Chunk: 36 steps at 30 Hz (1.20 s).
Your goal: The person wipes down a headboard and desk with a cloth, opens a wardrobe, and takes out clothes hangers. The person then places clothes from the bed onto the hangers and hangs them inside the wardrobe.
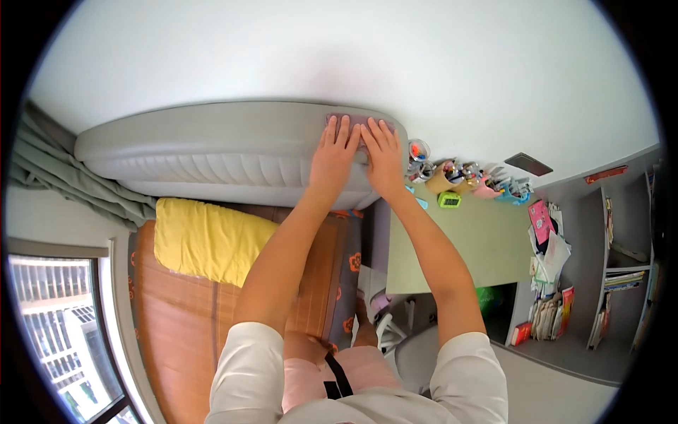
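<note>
Both of my hands reach forward to the right end of a padded grey headboard [212,134]. A folded, mauve-looking cloth [357,119] lies on its top edge, partly hidden beneath my fingers. My left hand [334,157] rests flat on the cloth's left part, fingers stretched out. Close beside it, my right hand [383,157] presses flat on the right part, its fingers also extended. The fingertips of both hands point toward the wall, and neither hand is wrapped around anything.
A yellow pillow [208,237] lies on the brown bed mat [183,318]. Right of the headboard, a pale green desk [466,247] carries pen holders [452,174] and a green digital clock [449,200]. Shelves with books [552,316] stand farther right; a window [67,332] is at left.
</note>
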Motion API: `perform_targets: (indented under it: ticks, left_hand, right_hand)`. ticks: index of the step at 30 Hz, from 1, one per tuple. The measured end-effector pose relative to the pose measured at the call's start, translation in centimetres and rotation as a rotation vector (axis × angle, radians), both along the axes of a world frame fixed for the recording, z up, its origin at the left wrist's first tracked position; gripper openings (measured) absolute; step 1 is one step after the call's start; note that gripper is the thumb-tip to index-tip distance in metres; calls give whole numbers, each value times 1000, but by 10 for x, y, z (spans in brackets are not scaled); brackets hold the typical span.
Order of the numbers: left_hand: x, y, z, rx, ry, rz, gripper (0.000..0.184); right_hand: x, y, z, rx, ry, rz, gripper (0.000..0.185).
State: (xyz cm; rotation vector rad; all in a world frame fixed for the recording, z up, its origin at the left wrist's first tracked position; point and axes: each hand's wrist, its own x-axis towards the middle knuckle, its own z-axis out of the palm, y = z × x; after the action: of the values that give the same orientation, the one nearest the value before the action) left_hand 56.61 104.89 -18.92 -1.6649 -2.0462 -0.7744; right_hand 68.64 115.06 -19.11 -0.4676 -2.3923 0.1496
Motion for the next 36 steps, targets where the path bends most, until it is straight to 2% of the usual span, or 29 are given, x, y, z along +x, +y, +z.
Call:
perform_targets:
  ticks: [4, 9, 10, 14, 15, 16, 18, 19, 20, 23, 25, 29, 33, 36]
  left_hand:
    - [-2, -2, -20, 101, 52, -1, 52]
    - [21, 1, -41, 242, 123, 96, 47]
    - [39, -3, -53, 217, 113, 103, 47]
    - [77, -4, -17, 123, 134, 183, 46]
    - [106, -17, -23, -30, -22, 169, 47]
    - [138, -33, -38, -189, -195, 157, 48]
    - [185, -50, -123, -119, 50, 47, 45]
    - [225, -61, -149, -154, 31, 37, 46]
    - [262, -66, -165, -174, 21, 34, 48]
    - [344, -90, -224, -212, -149, -67, 51]
    - [380, -103, -253, -384, -13, -135, 50]
    - [383, -93, -267, -404, 71, -115, 49]
    - [340, -9, -291, -332, 57, -22, 45]
    - [322, 40, -275, -389, 47, 40, 43]
  right_hand:
    - [0, -5, -16, 82, 112, 10, 64]
    - [9, 7, -44, 247, 263, 64, 50]
    - [22, 7, -57, 222, 253, 69, 50]
    - [55, 21, -39, 312, 214, 105, 43]
    - [81, 13, -47, 253, 157, 153, 41]
    - [112, 2, -65, 187, 84, 206, 39]
    - [192, -11, -107, 314, -100, 246, 37]
    - [233, -20, -134, 261, -79, 256, 38]
    - [267, -26, -153, 226, -49, 269, 38]
    - [364, -58, -210, 119, -197, 213, 43]
    - [411, -74, -239, 30, -401, 192, 47]
    - [419, -72, -248, -83, -385, 164, 47]
    - [360, 4, -273, -84, -253, 88, 43]
    - [331, 38, -271, -125, -243, 22, 41]
